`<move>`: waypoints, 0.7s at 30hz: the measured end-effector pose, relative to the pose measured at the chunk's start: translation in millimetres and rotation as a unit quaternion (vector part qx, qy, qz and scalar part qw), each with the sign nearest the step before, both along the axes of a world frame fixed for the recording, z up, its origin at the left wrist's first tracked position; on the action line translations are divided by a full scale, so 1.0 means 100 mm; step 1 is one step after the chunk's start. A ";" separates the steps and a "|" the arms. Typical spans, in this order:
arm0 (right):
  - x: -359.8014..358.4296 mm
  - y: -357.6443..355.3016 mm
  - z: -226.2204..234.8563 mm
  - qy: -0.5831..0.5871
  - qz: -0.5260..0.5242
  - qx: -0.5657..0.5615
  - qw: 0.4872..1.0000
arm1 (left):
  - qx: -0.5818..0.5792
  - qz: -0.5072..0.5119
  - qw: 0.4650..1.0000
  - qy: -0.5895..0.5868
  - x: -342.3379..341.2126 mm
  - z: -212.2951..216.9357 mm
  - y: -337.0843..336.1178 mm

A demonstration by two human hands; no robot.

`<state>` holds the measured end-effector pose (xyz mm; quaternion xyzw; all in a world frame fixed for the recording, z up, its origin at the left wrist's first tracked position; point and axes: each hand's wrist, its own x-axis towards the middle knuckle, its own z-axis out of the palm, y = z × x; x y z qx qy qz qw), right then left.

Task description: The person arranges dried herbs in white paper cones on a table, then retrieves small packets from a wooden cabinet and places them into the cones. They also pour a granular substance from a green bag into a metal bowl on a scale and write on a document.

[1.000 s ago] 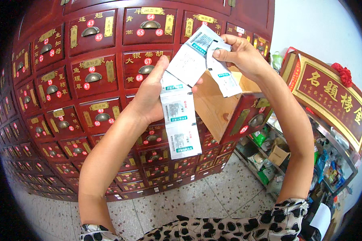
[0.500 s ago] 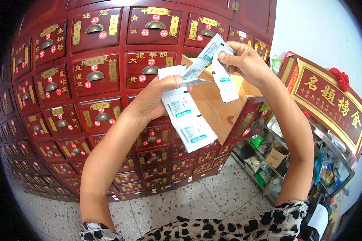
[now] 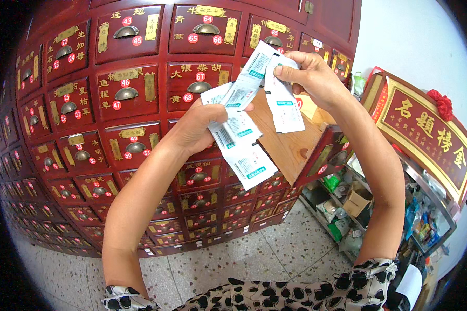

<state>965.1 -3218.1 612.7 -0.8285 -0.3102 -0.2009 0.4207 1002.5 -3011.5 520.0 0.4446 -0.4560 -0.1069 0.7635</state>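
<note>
A folded strip of white sachets (image 3: 247, 163) with green print hangs between my two hands. My left hand (image 3: 194, 127) pinches it near the middle, thumb on top, and the lower sachets dangle below that grip. With thumb and fingers my right hand (image 3: 312, 78) holds the upper end, from which another length hangs straight down. Behind the strip a wooden drawer (image 3: 290, 150) stands pulled out of the dark red cabinet. Its bare inside bottom shows in part; the strip and my right hand cover the rest.
The red cabinet (image 3: 127, 75) fills the left and middle with rows of small drawers bearing metal cup handles. To the right a framed red plaque (image 3: 425, 129) leans above a metal shelf with a cardboard box (image 3: 357, 201) and plastic bags. Speckled tile floor (image 3: 213, 274) lies below.
The sachets between my hands have spread flatter and straighter, and the dangling lower end has swung up slightly. My right hand has shifted a little left. Both hands keep their hold.
</note>
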 end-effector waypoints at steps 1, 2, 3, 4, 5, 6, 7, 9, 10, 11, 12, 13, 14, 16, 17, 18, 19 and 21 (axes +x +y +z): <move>0.02 0.01 0.00 -0.002 0.003 -0.002 1.000 | 0.006 0.005 1.000 -0.001 0.02 -0.01 0.01; 0.04 0.01 0.00 -0.003 0.006 -0.005 1.000 | 0.012 0.009 1.000 -0.003 0.05 -0.02 0.02; 0.05 0.03 -0.01 -0.002 0.001 -0.005 1.000 | 0.018 0.013 1.000 -0.004 0.06 -0.03 0.03; 0.05 0.04 -0.01 0.000 -0.004 -0.005 1.000 | 0.032 0.031 0.999 -0.005 0.04 -0.03 0.04; 0.06 0.05 -0.02 0.001 -0.009 -0.005 1.000 | 0.046 0.050 0.998 -0.006 0.01 -0.02 0.06; 0.07 0.06 -0.01 0.008 -0.012 0.000 1.000 | 0.060 0.069 0.996 -0.008 -0.01 -0.02 0.07; 0.08 0.06 0.00 0.015 -0.015 0.006 1.000 | 0.075 0.087 0.993 -0.011 0.01 -0.03 0.09; 0.10 0.06 0.01 0.024 -0.019 0.011 0.999 | 0.090 0.077 0.993 -0.022 -0.02 -0.04 0.12; 0.12 0.05 0.00 0.026 -0.020 0.010 0.999 | 0.098 0.072 0.992 -0.028 -0.03 -0.04 0.13; 0.13 0.05 -0.01 0.029 -0.021 0.010 0.999 | 0.099 0.058 0.993 -0.030 -0.03 -0.06 0.14; 0.12 0.06 -0.01 0.030 -0.019 0.001 0.999 | 0.100 0.043 0.994 -0.032 -0.02 -0.08 0.15; 0.10 0.07 -0.01 0.030 -0.018 -0.008 0.999 | 0.101 0.028 0.994 -0.035 -0.01 -0.10 0.15; 0.10 0.08 -0.01 0.032 -0.014 -0.016 0.999 | 0.101 0.027 0.994 -0.028 0.01 -0.11 0.16; 0.09 0.14 -0.05 0.021 -0.005 -0.039 0.999 | 0.102 0.022 0.994 -0.016 0.04 -0.14 0.16; 0.08 0.18 -0.08 0.016 -0.003 -0.051 0.999 | 0.115 0.031 0.992 -0.041 0.07 -0.15 0.16; 0.05 0.22 -0.10 0.036 0.013 -0.045 0.998 | 0.099 0.039 0.994 -0.031 0.07 -0.16 0.15; 0.05 0.22 -0.11 0.042 0.023 -0.073 0.996 | 0.084 0.048 0.995 -0.020 0.04 -0.15 0.14; 0.05 0.26 -0.14 0.057 0.027 -0.103 0.993 | 0.054 0.068 0.996 0.001 0.00 -0.15 0.13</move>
